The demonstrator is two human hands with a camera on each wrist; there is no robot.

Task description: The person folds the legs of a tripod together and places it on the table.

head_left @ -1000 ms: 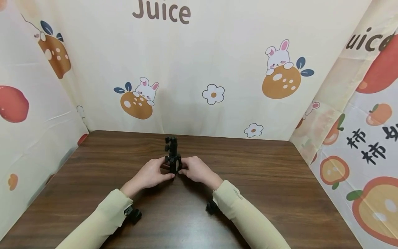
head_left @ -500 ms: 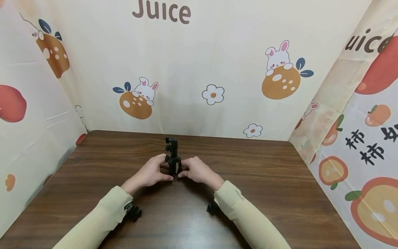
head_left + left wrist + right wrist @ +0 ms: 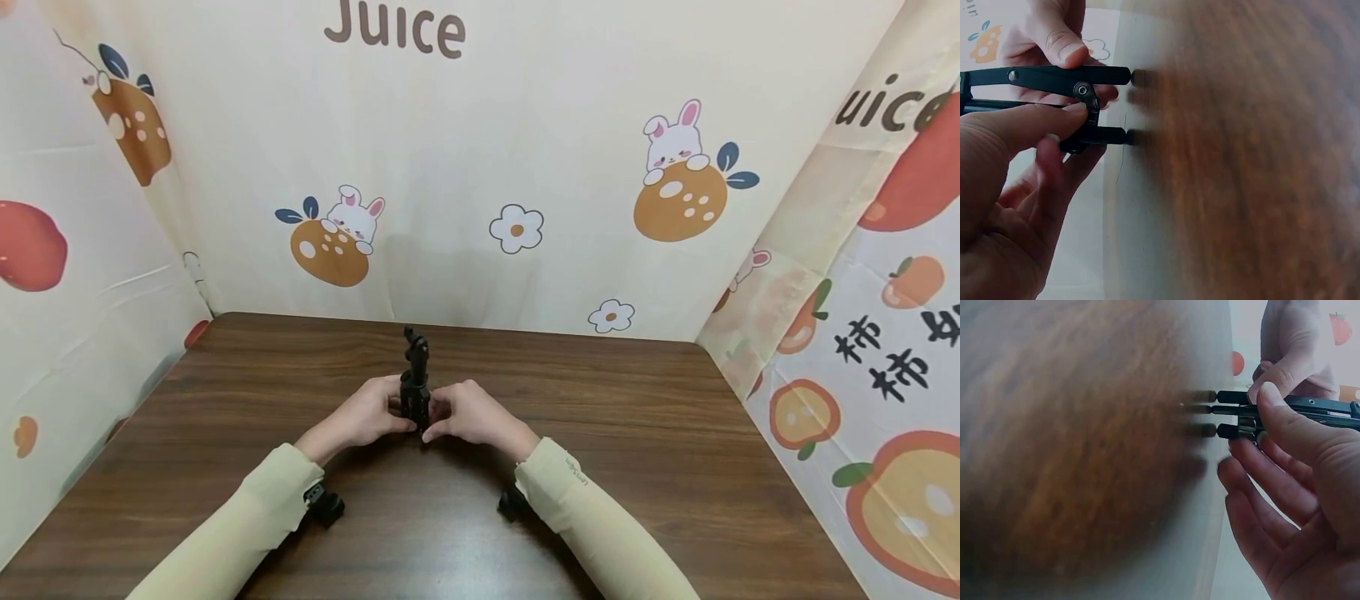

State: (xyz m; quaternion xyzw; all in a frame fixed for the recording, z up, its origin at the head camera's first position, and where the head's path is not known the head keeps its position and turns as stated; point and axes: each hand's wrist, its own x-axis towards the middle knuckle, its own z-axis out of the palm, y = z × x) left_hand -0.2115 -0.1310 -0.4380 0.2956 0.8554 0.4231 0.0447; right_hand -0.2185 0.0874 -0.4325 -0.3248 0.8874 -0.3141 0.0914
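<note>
A small black tripod (image 3: 415,392) stands upright on the wooden table (image 3: 600,417), its head leaning slightly. My left hand (image 3: 372,410) grips its legs from the left, and my right hand (image 3: 471,412) holds them from the right. In the left wrist view, the left thumb presses near a metal hinge joint (image 3: 1082,90) between two leg ends. The right wrist view shows the right thumb and fingertips pinching the tripod legs (image 3: 1316,405) near their rubber feet (image 3: 1227,430), which lie close together. The feet come right down to the tabletop.
Behind the table hangs a pale printed curtain (image 3: 450,167), with more printed cloth along the left and right sides. Black cameras are strapped under both sleeve cuffs, such as the left wrist camera (image 3: 326,506).
The tripod has turned in my hands, and its legs look narrower together, with the gap between them gone. My right thumb has shifted slightly left and toward me; the left hand has barely moved.
</note>
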